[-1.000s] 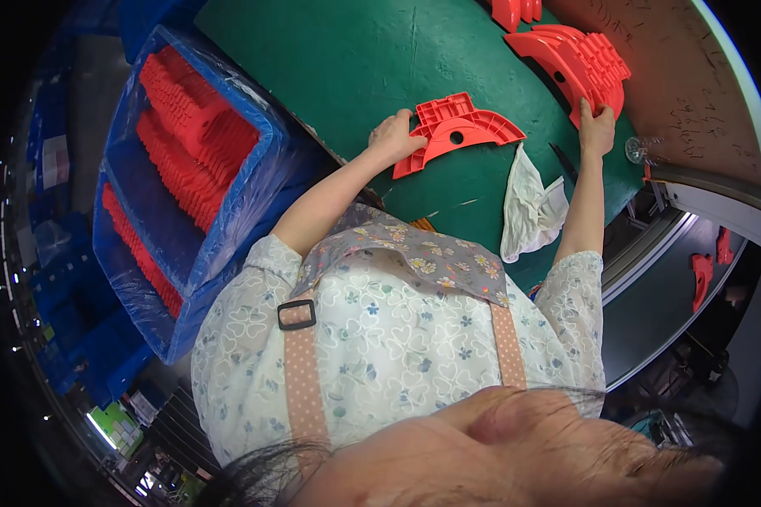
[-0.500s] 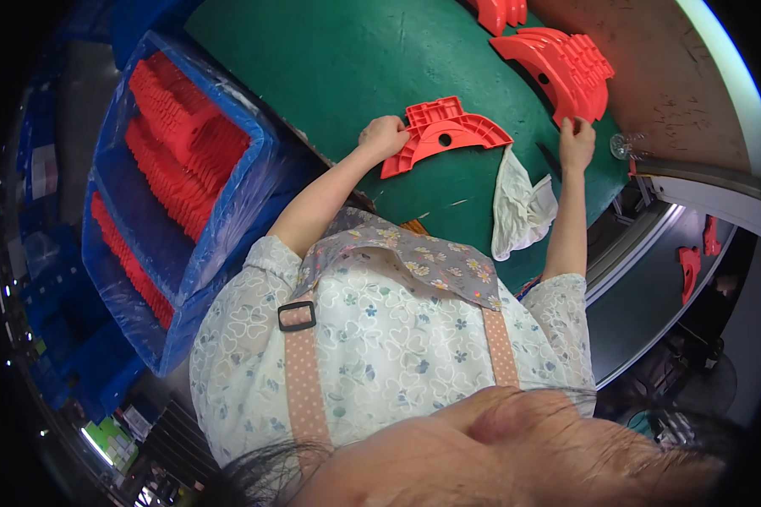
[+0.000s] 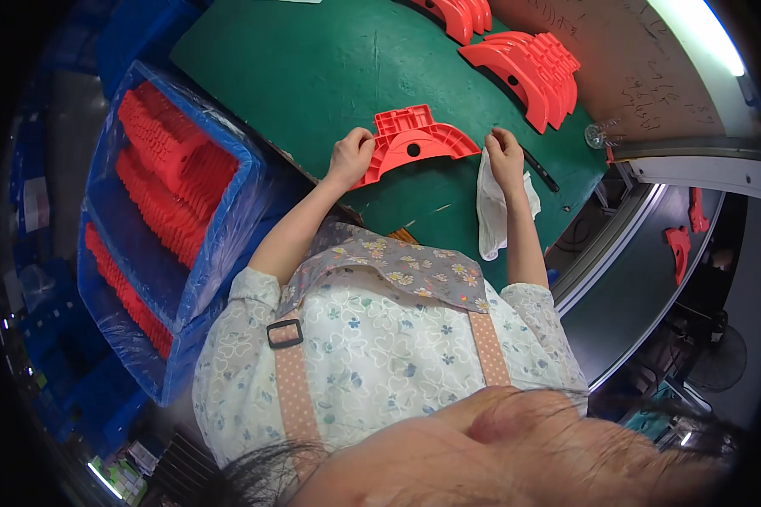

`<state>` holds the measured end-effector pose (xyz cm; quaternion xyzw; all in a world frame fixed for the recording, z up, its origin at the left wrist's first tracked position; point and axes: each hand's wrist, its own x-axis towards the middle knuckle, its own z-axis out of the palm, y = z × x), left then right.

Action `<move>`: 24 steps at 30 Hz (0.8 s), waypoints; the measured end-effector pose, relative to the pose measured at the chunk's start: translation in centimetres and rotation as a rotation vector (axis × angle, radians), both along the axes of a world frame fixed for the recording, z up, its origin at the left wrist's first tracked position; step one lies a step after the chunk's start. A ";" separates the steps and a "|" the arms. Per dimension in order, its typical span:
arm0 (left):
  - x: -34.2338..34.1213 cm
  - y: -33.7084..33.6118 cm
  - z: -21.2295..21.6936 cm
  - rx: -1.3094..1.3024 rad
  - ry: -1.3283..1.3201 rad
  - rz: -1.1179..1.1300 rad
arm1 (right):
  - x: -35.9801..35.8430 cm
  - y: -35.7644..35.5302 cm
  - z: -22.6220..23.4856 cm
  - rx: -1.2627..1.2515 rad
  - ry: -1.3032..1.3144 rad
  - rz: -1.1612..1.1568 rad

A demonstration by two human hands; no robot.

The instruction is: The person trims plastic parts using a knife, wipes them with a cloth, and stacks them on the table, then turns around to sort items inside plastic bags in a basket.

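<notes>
The left hand (image 3: 349,156) is gripping the left end of a red arched plastic part (image 3: 413,143), its fingers curled tight around the edge. The part is lying flat on the green counter (image 3: 313,68), close to its near edge. The right hand (image 3: 506,157) is pressing down just beside the part's right end, fingers bent and nearly closed over a white cloth (image 3: 496,211) that is hanging off the near edge; whether it is pinching the cloth I cannot tell. Since the earlier frame, the right hand has been moving away from the stack of red parts (image 3: 528,69) at the far right edge, down beside the held part.
</notes>
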<state>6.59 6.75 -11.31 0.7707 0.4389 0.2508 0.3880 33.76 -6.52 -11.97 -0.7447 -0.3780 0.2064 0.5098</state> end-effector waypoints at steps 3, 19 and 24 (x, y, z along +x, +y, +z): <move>-0.5 -1.5 1.7 -0.053 -0.180 -0.003 | -1.4 -0.8 1.8 -0.035 0.282 0.004; 0.7 -0.2 7.4 -1.433 -0.716 -0.433 | -2.2 1.0 4.6 -0.027 0.748 0.299; 2.3 1.6 7.1 -1.357 -0.737 -0.520 | -1.7 0.0 6.2 0.017 0.673 -0.002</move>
